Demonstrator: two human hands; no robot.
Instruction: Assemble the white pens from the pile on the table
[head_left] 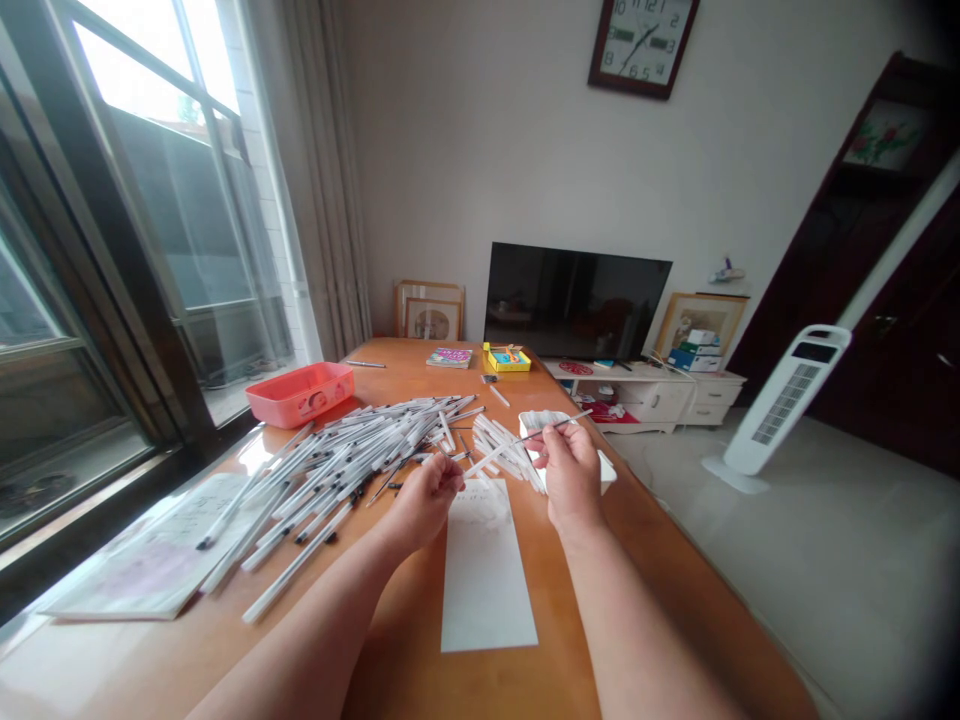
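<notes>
white tube (489, 460) between left fingers (452, 475)

The table (409, 640) carries heaped pens (360, 450), 1 red tray (300, 398), 1 yellow box (516, 365) and 1 paper strip (487, 580).

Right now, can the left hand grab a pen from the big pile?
Probably yes: the left hand is close beside the pile of pens, and nothing tall stands between. But its fingers pinch a pale tube, so they'd likely need to let go first.
</notes>
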